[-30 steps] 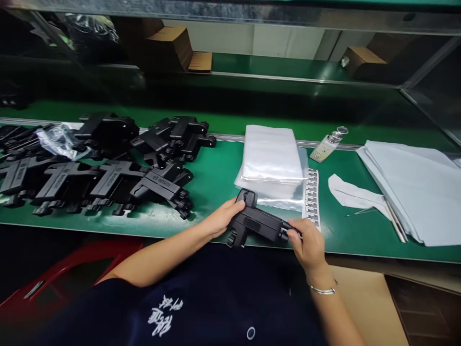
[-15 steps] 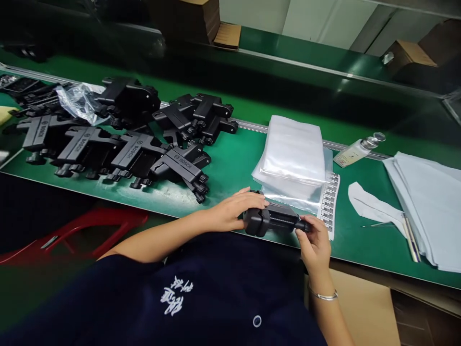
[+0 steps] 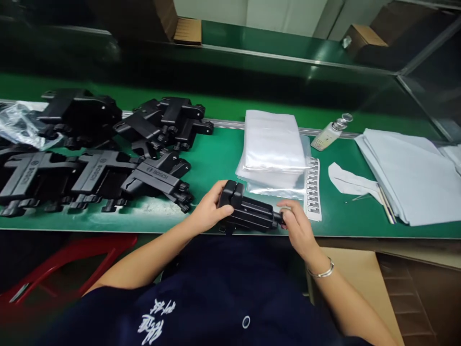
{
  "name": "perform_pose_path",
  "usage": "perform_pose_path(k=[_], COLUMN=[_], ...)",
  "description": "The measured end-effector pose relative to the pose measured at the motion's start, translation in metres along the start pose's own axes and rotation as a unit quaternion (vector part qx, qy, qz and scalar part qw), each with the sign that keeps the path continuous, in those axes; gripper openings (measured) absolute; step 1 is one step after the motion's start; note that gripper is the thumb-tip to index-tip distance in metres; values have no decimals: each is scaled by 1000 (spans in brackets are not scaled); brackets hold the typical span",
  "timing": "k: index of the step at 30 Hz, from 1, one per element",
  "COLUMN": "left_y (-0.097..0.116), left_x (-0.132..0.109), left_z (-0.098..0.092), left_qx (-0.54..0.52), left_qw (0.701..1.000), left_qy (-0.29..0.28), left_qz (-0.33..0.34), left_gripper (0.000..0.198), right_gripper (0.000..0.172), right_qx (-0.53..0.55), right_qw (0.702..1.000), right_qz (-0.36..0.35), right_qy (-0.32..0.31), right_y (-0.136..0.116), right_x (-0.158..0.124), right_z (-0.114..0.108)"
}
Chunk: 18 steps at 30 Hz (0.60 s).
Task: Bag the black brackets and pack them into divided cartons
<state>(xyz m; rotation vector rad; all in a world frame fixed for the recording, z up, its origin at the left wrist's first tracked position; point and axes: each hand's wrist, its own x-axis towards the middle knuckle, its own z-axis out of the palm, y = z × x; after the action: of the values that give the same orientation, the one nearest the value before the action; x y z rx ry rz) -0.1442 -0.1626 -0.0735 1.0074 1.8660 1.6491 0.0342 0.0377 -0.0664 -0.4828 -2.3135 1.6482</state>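
Observation:
A black plastic clamp bracket (image 3: 254, 214) with a ribbed slide is held over the bench's front edge. My left hand (image 3: 210, 210) is wrapped round its thick end, the thumb lying on top. At the other end my right hand (image 3: 298, 229) pinches the small black knob (image 3: 278, 218), which the fingers partly hide. Just behind the bracket lies a stack of clear plastic bags (image 3: 272, 142). To the left, several similar brackets marked BOSCH (image 3: 158, 178) stand in a row, with more brackets (image 3: 176, 115) piled behind them.
Right of the bags lie a sheet of printed labels (image 3: 312, 192), a bottle with a pump top (image 3: 331, 133), a white paper piece (image 3: 351, 180) and a pale folded sheet stack (image 3: 410, 178). A red chair (image 3: 104, 254) stands below the bench at left; a cardboard box (image 3: 355, 274) at right.
The bracket has been turned over in my hands, so its lettered face no longer shows. My left thumb has moved onto its top. The view has shifted to the right.

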Motion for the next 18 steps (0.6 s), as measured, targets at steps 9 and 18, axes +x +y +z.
perform_pose_path(k=[9, 18], left_y=[-1, -1], left_x=[0, 25], left_z=[10, 43], left_qx=[29, -148], left_qw=[997, 982], left_qy=[41, 74], left_qz=[62, -93], left_gripper=[62, 64], right_gripper=[40, 31], right_qx=[264, 223], right_qw=[949, 962], right_qz=[166, 72], right_qy=[51, 137], right_y=[10, 28], right_x=[10, 2], right_z=[0, 3])
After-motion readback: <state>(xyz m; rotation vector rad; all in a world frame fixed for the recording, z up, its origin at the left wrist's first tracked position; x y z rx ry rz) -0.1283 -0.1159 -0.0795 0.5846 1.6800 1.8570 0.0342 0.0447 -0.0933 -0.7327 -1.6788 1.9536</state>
